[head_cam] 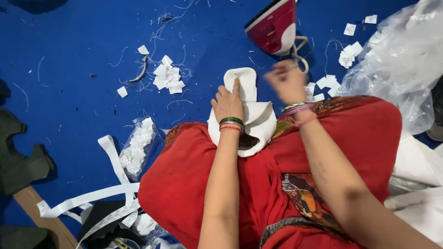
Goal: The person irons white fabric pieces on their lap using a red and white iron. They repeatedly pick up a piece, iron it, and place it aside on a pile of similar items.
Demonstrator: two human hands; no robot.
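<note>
My left hand point(228, 102) rests on a white fabric piece point(251, 115) that lies on the blue cloth surface and over my red-clad knees, with its forefinger stretched up onto the piece's narrow tab. My right hand point(287, 82) is blurred, hovering just right of the tab with curled fingers, below a red and white iron point(273, 26). Nothing clearly shows inside the right hand. Both wrists wear bangles.
Small white tags point(168, 76) lie scattered on the blue surface point(78, 50), more tags point(348, 53) sit at the right. A clear plastic bag point(401, 60) is at the far right. White strips point(110, 166) and dark green fabric point(18, 157) lie at the left.
</note>
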